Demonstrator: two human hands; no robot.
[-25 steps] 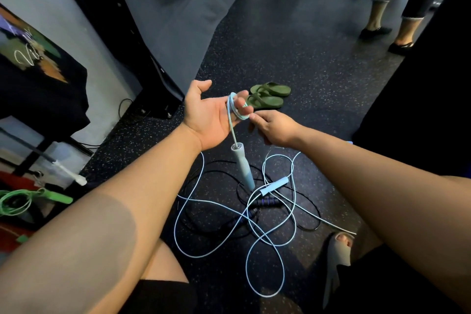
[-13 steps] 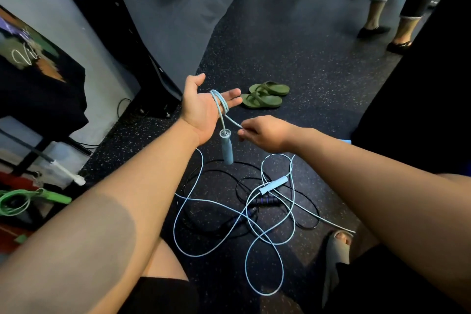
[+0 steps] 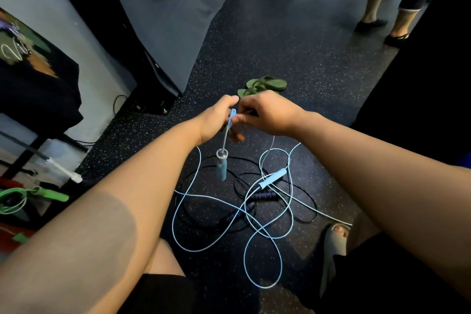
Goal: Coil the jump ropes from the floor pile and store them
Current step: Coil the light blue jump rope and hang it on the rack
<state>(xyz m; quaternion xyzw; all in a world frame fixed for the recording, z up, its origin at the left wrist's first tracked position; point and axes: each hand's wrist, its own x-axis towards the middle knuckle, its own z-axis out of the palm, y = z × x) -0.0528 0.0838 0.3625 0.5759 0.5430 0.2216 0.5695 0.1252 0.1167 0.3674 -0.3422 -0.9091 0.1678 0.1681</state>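
A light blue jump rope [image 3: 214, 214] lies in loose loops on the dark speckled floor, tangled with a black rope [image 3: 224, 219]. My left hand [image 3: 216, 120] has turned palm down, its fingers curled round a few turns of the blue cord. One blue handle [image 3: 221, 166] dangles below that hand. My right hand [image 3: 270, 115] pinches the cord right beside the left fingers. The second blue handle [image 3: 274, 178] rests on the floor pile.
Green flip-flops [image 3: 265, 84] lie just beyond my hands. A green rope [image 3: 23, 196] sits at the far left near a black stand [image 3: 122, 33]. Another person's legs [image 3: 384, 7] stand at the top right. My sandalled foot [image 3: 334, 239] is at the lower right.
My left hand turned from palm up to palm down and closed on the cord. The right hand rose from below to meet it. The dangling handle swung lower.
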